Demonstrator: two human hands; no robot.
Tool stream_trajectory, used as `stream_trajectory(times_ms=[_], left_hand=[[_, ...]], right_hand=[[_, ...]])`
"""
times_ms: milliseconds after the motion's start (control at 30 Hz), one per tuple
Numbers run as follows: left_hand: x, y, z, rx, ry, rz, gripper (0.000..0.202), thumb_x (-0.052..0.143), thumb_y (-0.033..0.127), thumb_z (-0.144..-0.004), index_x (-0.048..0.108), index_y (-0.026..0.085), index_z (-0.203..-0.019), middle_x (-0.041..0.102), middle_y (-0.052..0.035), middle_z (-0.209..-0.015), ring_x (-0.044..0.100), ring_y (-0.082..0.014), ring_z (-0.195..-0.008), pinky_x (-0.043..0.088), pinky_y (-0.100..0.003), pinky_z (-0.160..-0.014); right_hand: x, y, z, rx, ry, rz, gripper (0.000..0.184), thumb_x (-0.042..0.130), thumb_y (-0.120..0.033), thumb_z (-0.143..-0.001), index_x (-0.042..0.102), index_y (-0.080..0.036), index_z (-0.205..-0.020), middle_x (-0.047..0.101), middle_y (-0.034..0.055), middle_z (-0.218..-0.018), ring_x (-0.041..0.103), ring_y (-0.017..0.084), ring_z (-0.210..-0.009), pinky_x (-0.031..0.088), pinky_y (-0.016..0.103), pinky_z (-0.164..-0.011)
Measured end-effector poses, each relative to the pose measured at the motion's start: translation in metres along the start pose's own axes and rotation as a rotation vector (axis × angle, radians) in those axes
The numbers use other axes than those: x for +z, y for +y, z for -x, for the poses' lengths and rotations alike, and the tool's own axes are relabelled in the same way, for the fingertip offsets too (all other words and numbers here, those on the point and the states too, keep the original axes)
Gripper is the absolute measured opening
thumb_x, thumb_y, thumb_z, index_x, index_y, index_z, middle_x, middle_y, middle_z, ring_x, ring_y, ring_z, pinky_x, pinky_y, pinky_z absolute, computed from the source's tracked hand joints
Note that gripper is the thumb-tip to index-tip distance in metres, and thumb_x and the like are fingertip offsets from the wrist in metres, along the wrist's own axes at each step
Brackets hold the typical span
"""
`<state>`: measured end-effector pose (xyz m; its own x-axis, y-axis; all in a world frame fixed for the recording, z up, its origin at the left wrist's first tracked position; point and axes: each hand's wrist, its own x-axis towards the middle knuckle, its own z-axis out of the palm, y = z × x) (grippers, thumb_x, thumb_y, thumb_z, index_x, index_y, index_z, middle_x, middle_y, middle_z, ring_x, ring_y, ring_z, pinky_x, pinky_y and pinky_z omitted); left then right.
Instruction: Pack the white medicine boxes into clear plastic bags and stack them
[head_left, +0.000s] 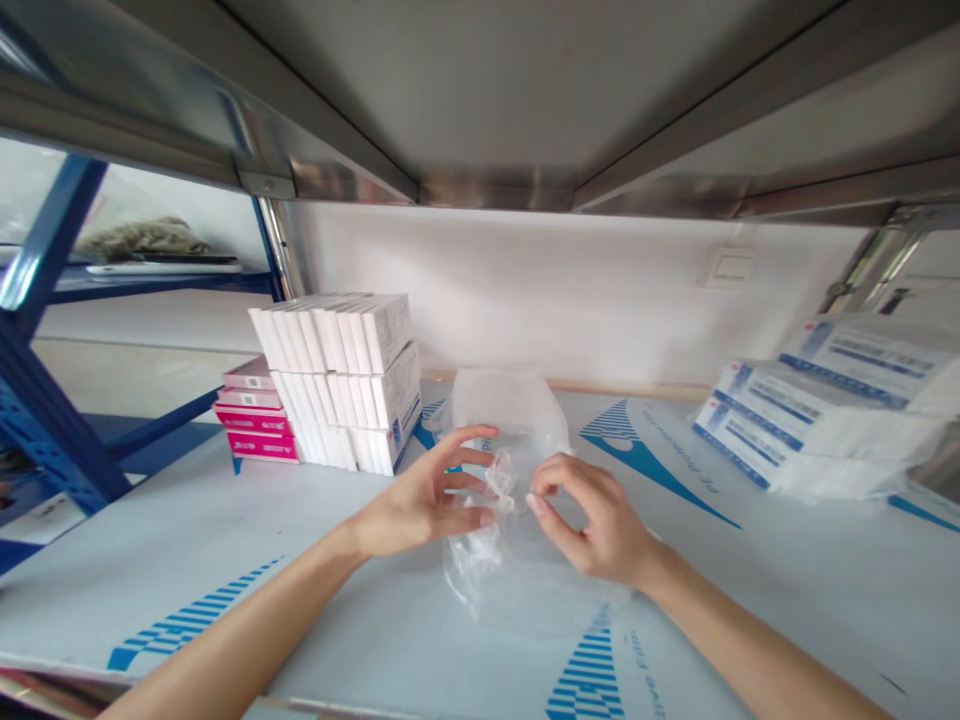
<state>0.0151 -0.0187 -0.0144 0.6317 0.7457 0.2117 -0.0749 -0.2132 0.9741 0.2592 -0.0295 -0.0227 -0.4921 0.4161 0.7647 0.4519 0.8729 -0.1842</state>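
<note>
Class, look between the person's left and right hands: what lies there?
In the head view, a crumpled part of the clear plastic bag lies between the left hand and right hand.

Storeroom-like workspace; blue metal rack (52, 425), stacked boxes (326, 405)

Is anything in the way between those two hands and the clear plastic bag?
Nothing visible is. The left hand and right hand are right at the clear plastic bag; the white boxes stand to its left, the wrapped packs to its right.
</note>
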Motion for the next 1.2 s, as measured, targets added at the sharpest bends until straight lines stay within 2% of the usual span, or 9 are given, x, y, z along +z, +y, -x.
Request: stream_trajectory(times_ms=[133, 233, 333, 433, 600, 700, 900, 1067, 1200], left_hand=[[0.001, -0.003, 0.001, 0.017, -0.013, 0.026, 0.076, 0.08, 0.024, -0.08, 0.038, 0.035, -0.142, 0.05, -0.0111, -0.132, 0.06, -0.0248, -0.109, 0.051, -0.034, -0.079], [0.0, -0.004, 0.001, 0.067, -0.033, 0.005, 0.074, 0.078, 0.032, -0.082, 0.038, 0.036, -0.144, 0.046, -0.0117, -0.139, 0.054, -0.0287, -0.119, 0.05, -0.041, -0.089], [0.0, -0.004, 0.0, 0.101, -0.028, -0.075, 0.087, 0.084, 0.032, -0.074, 0.037, 0.035, -0.147, 0.038, -0.0113, -0.151, 0.045, -0.0324, -0.13, 0.045, -0.046, -0.101], [0.0, -0.002, -0.002, 0.021, 0.028, -0.064, 0.088, 0.085, 0.028, -0.072, 0.038, 0.031, -0.146, 0.052, -0.0126, -0.137, 0.057, -0.0278, -0.113, 0.051, -0.043, -0.09], [-0.007, 0.008, -0.002, 0.026, 0.189, 0.027, 0.061, 0.084, 0.026, -0.075, 0.051, 0.027, -0.125, 0.064, -0.0041, -0.109, 0.06, -0.0128, -0.082, 0.051, -0.026, -0.072], [-0.014, 0.014, 0.001, 0.041, 0.144, 0.168, 0.058, 0.085, 0.036, -0.073, 0.052, 0.027, -0.119, 0.065, -0.003, -0.103, 0.055, -0.0087, -0.068, 0.045, -0.019, -0.056], [-0.016, 0.019, 0.004, -0.051, 0.065, 0.175, 0.025, 0.072, 0.038, -0.087, 0.057, 0.018, -0.088, 0.053, 0.0013, -0.08, 0.047, -0.007, -0.062, 0.04, -0.018, -0.052], [-0.015, 0.021, 0.004, -0.022, 0.0, 0.127, 0.028, 0.072, 0.031, -0.086, 0.052, 0.023, -0.104, 0.054, -0.0002, -0.095, 0.05, -0.009, -0.07, 0.044, -0.02, -0.057], [-0.017, 0.023, 0.005, 0.016, -0.006, -0.005, 0.021, 0.071, 0.03, -0.086, 0.055, 0.018, -0.093, 0.055, -0.0038, -0.104, 0.051, -0.0104, -0.076, 0.044, -0.024, -0.064]], right_hand=[[0.002, -0.006, -0.001, -0.203, -0.063, 0.152, 0.021, 0.06, -0.013, -0.091, 0.061, -0.019, -0.11, 0.069, 0.0057, -0.092, 0.064, 0.016, -0.075, 0.052, 0.03, -0.065], [0.006, -0.008, -0.003, -0.205, -0.03, 0.147, 0.014, 0.059, -0.011, -0.093, 0.065, -0.018, -0.103, 0.069, 0.0053, -0.087, 0.064, 0.015, -0.072, 0.052, 0.028, -0.062], [0.005, -0.007, -0.005, -0.06, 0.13, 0.07, 0.014, 0.058, -0.009, -0.092, 0.065, -0.019, -0.099, 0.069, 0.0039, -0.085, 0.065, 0.015, -0.076, 0.054, 0.028, -0.069], [-0.005, -0.002, -0.009, 0.112, 0.253, -0.012, 0.01, 0.061, -0.012, -0.09, 0.065, -0.021, -0.093, 0.068, 0.002, -0.08, 0.064, 0.014, -0.07, 0.054, 0.029, -0.068], [-0.033, 0.018, -0.015, 0.47, 0.147, -0.469, 0.012, 0.073, -0.031, -0.082, 0.066, -0.021, -0.08, 0.067, 0.0018, -0.073, 0.066, 0.017, -0.066, 0.055, 0.031, -0.065], [-0.05, 0.031, -0.015, 0.618, 0.147, -0.722, 0.022, 0.08, -0.037, -0.074, 0.065, -0.02, -0.075, 0.063, 0.0, -0.068, 0.061, 0.015, -0.06, 0.053, 0.03, -0.059], [-0.066, 0.049, -0.008, 0.724, -0.019, -0.944, 0.028, 0.086, -0.036, -0.067, 0.065, -0.018, -0.071, 0.057, -0.003, -0.062, 0.053, 0.01, -0.054, 0.042, 0.024, -0.052], [-0.066, 0.054, -0.004, 0.762, -0.047, -0.943, 0.029, 0.085, -0.035, -0.069, 0.062, -0.018, -0.069, 0.054, -0.0049, -0.056, 0.048, 0.009, -0.05, 0.038, 0.023, -0.05], [-0.071, 0.057, -0.005, 0.793, -0.043, -0.841, 0.027, 0.088, -0.036, -0.065, 0.07, -0.018, -0.075, 0.058, -0.0034, -0.057, 0.051, 0.01, -0.051, 0.041, 0.026, -0.052]])
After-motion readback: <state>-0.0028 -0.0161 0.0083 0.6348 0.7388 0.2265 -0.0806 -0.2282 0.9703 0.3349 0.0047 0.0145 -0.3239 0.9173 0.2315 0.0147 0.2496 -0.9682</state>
